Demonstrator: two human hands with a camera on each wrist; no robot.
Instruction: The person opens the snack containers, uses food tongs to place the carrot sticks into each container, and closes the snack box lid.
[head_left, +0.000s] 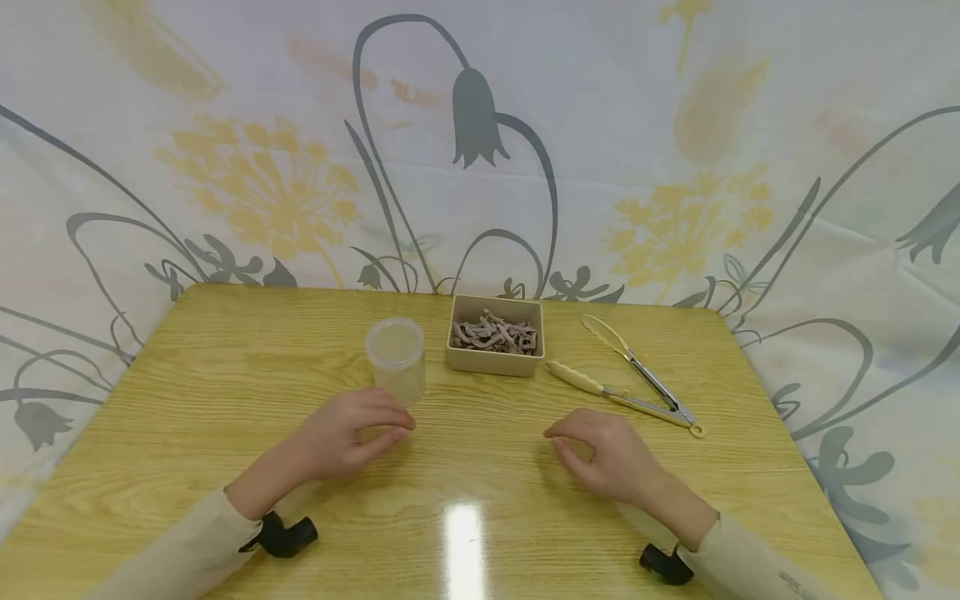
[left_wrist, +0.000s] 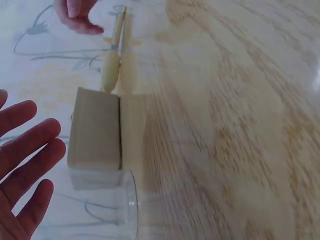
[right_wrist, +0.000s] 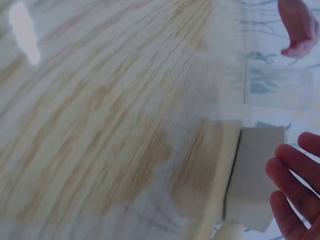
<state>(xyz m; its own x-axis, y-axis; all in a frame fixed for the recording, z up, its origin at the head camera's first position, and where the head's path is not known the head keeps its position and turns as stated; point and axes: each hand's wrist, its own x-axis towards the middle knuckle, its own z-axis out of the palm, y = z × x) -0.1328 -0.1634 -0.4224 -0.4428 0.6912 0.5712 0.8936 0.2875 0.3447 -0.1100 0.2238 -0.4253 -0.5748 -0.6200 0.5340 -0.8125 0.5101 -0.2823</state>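
My left hand (head_left: 348, 435) hovers over the table just in front of a clear plastic jar (head_left: 400, 367), its fingers relaxed and holding nothing. Beyond, at the middle back, stands a beige rectangular box (head_left: 495, 362) with greyish-brown, twig-like dried pieces (head_left: 497, 333) in it. To the right my right hand (head_left: 611, 457) is loosely bent and holds nothing. The tongs (head_left: 660, 387), with cream-yellow tips and metal arms, lie spread behind and right of that hand. In the left wrist view the box (left_wrist: 95, 132) stands past the loose fingers (left_wrist: 30, 150); the right wrist view shows the box (right_wrist: 255, 175) beside the right fingers.
A wood-grain table (head_left: 225, 375) carries everything, with a bright light reflection near its front. Behind it hangs a white cloth (head_left: 600, 83) with grey and yellow flower prints. Black wrist devices (head_left: 288, 536) sit at both cuffs.
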